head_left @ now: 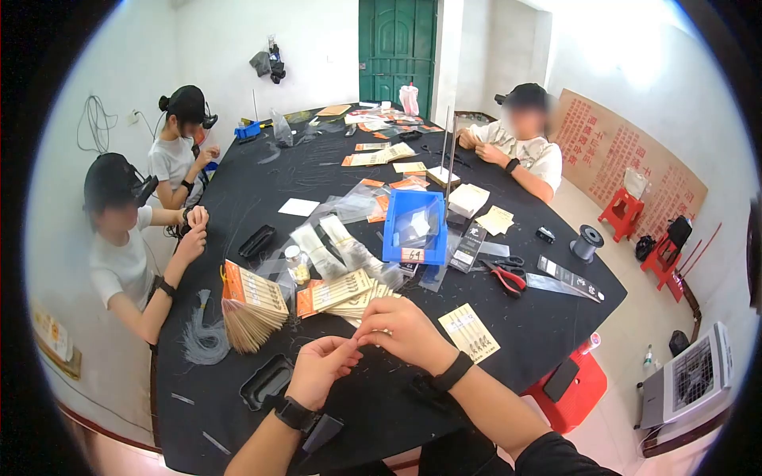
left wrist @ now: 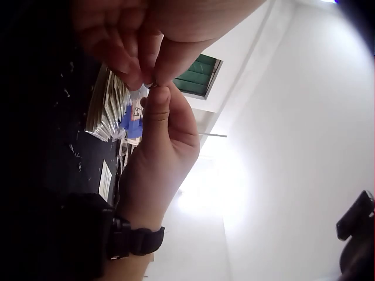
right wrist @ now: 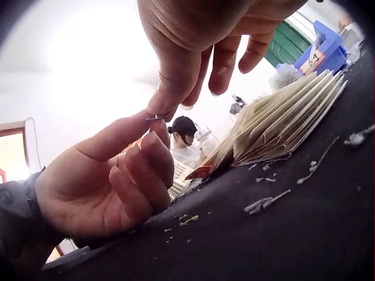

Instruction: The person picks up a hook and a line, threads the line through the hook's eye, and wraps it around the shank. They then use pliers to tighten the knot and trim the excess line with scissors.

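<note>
My left hand (head_left: 321, 367) and right hand (head_left: 394, 329) meet just above the worktop (head_left: 532, 325), and the small metal piece (right wrist: 156, 119) sits right where their fingertips come together. That meeting point seems to me to govern everything: the piece lies at the tips of both hands, so neither is nearer. In the right wrist view its long axis runs roughly sideways, across the tips, my right fingers above it and my left below. Each hand pinches it between thumb and finger; on the left the other fingers curl inward, on the right they hang loose. The piece is thin, dark and slightly shiny, too small for me to tell its exact shape.

The worktop is covered in matt black cloth, specked with pale scraps (right wrist: 266, 201). Just beyond my hands lies a pile of cards (head_left: 345, 292), flat, stiff and cream with orange ends. Left of my left hand a bundle of cards (head_left: 252, 305) fans out like a pleated wedge, with a looped hank of clear, glossy line (head_left: 205, 337) farther left. Nearer that hand is a shallow black tray (head_left: 266, 384). To the right of my right hand lies a single printed card (head_left: 470, 332), with red-handled pliers (head_left: 508, 279) beyond it.
</note>
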A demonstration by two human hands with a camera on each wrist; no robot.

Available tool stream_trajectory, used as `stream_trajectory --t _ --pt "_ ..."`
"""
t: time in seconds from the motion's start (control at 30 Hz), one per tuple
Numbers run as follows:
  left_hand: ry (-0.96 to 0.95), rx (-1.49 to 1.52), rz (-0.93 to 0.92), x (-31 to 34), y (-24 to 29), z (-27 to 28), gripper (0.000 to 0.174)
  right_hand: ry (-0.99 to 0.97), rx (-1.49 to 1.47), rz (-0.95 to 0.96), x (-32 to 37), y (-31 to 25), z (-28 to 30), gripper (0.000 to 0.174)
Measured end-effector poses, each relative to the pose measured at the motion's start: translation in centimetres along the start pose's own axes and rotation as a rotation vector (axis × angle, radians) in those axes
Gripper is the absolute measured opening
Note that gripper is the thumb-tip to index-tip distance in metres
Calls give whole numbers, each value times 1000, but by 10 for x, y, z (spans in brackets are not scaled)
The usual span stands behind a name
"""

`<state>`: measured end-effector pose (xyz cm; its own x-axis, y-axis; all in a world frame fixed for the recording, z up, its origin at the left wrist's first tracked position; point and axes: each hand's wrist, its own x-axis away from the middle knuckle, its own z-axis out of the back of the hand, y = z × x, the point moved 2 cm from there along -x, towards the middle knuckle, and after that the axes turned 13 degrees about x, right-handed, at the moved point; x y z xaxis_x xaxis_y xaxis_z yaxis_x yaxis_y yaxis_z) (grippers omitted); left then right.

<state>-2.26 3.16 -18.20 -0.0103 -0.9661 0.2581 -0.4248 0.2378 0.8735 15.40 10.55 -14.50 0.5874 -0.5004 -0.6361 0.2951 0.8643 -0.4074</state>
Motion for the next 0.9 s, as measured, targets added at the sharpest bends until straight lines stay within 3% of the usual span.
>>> stream_trajectory --t 0.9 --pt "-102 40 157 4 6 -5 21 -38 -19 -36 -2 1 1 7"
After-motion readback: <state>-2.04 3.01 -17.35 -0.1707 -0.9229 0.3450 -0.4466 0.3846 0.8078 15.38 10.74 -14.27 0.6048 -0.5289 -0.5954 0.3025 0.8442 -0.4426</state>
